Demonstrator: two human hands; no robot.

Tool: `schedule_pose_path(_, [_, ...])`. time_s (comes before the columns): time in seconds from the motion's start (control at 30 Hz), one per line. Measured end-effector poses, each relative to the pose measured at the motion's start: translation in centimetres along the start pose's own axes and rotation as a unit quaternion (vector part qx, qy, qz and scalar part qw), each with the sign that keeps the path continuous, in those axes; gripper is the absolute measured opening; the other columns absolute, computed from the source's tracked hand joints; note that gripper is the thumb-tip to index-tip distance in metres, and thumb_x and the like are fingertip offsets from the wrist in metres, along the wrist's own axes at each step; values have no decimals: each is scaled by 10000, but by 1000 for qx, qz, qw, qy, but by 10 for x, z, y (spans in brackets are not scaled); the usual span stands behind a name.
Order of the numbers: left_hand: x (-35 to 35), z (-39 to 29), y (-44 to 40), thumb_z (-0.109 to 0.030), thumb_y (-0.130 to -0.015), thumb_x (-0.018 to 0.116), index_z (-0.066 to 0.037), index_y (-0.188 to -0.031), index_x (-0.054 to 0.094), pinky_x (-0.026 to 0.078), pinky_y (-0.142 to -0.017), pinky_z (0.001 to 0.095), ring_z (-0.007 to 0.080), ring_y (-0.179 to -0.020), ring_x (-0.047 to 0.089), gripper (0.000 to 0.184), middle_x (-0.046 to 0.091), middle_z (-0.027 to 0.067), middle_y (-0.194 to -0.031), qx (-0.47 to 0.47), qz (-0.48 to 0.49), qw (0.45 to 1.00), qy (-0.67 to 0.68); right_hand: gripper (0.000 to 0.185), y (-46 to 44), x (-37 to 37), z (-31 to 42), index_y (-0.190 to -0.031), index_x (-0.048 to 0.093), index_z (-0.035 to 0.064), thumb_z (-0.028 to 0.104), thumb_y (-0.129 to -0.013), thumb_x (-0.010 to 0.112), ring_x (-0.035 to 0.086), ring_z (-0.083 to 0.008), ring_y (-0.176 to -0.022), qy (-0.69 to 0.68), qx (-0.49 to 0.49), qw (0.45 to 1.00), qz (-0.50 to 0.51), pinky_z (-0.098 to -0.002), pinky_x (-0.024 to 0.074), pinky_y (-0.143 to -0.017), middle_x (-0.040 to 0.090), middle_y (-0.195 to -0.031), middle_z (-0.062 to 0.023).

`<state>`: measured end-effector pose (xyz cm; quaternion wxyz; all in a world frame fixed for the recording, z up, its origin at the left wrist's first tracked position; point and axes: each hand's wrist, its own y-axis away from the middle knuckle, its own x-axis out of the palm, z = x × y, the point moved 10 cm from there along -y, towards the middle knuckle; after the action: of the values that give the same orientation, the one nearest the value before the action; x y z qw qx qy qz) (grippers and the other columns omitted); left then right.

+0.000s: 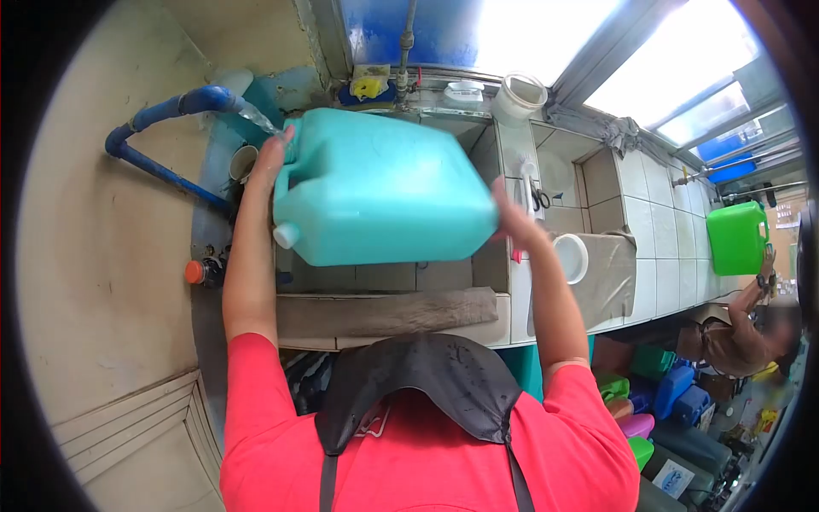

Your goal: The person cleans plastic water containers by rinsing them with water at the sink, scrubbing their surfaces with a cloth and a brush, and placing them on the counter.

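A large turquoise plastic jug lies on its side in the air above a tiled basin, held between both my hands. My left hand is closed at its neck, on the left. My right hand, slightly blurred, presses against the jug's base; some of its fingers are hidden behind it. Clear water streams between the end of a blue pipe and the jug's neck. A small white cap shows on the jug's lower left corner.
A brown cloth covers the basin's front edge. A white bucket, a white-handled brush and a white tub stand or lie to the right. A bottle with an orange cap is at left. Another person touches a green jug.
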<state>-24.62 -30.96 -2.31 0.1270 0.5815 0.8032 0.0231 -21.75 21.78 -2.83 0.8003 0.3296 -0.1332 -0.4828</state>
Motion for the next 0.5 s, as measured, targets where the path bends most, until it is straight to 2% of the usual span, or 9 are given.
schedule_pose_path(0.03, [12, -13, 9, -430, -957, 535, 12, -1162, 630, 462, -904, 365, 232, -1005, 628, 496, 685, 97, -1103, 0, -1, 1000, 0, 1020, -41, 14, -67, -1367, 502, 27, 857, -825, 261, 526, -325, -1208, -31, 37, 998, 31, -495, 439, -997, 575, -1292, -180])
schedule_pose_path(0.07, [35, -54, 26, -427, -958, 532, 0, -1110, 635, 471, -871, 374, 242, -963, 636, 465, 691, 102, -1047, 93, -10, 991, -92, 1015, -4, 46, -51, -1405, 460, 23, 844, -834, 287, 551, -358, -1183, 53, 38, 996, 68, -502, 453, -979, 536, -1344, -217])
schedule_pose_path(0.1, [61, -87, 43, -424, -958, 528, -11, -1057, 641, 481, -837, 384, 252, -921, 645, 440, 697, 107, -991, 182, -21, 966, -184, 1005, -21, 54, -84, -1382, 493, 19, 840, -836, 297, 575, -358, -1148, 134, 79, 984, 85, -469, 475, -945, 544, -1323, -240])
schedule_pose_path(0.13, [87, -88, 46, -433, -958, 522, -34, -1013, 638, 486, -809, 406, 287, -891, 650, 419, 688, 136, -952, 172, 26, 957, -233, 883, -17, 69, -71, -1341, 538, 13, 754, -876, 417, 586, -330, -1125, 186, 58, 977, 84, -429, 472, -928, 578, -1290, -220])
schedule_pose_path(0.2, [138, -118, 87, -446, -948, 514, -85, -943, 631, 493, -763, 462, 389, -871, 633, 380, 650, 222, -893, 169, 50, 918, -356, 640, -55, 78, -45, -1236, 614, 11, 551, -894, 609, 612, -304, -1040, 199, -166, 966, -19, -404, 472, -899, 627, -1205, -182])
schedule_pose_path(0.27, [191, -123, 115, -386, -946, 521, -85, -925, 626, 475, -702, 508, 433, -789, 598, 320, 636, 197, -827, 268, 144, 834, -460, 402, 26, 84, 72, -1114, 650, 17, 317, -856, 721, 607, -315, -1006, 210, -449, 832, -249, -400, 475, -894, 640, -1124, -154])
schedule_pose_path(0.33, [224, -111, 131, -308, -894, 565, -81, -928, 625, 480, -789, 498, 399, -864, 608, 237, 643, 186, -893, 281, 206, 789, -506, 355, 66, 102, 142, -1041, 654, 26, 266, -801, 760, 584, -344, -1038, 229, -566, 732, -303, -418, 467, -909, 628, -1114, -160])
schedule_pose_path(0.4, [245, -128, 168, -224, -811, 603, -77, -993, 625, 458, -912, 470, 367, -992, 591, 235, 632, 168, -1042, 507, 191, 717, -439, 384, 77, 123, 187, -1046, 649, 24, 295, -797, 758, 574, -350, -1057, 247, -605, 702, -283, -427, 463, -913, 622, -1129, -165])
schedule_pose_path(0.5, [207, -150, 158, -163, -748, 618, -78, -1077, 618, 412, -1004, 456, 347, -1098, 553, 340, 591, 146, -1173, 538, 36, 750, -383, 470, 74, 158, 225, -1067, 636, 22, 386, -790, 742, 558, -360, -1064, 284, -658, 648, -259, -446, 450, -906, 618, -1122, -163])
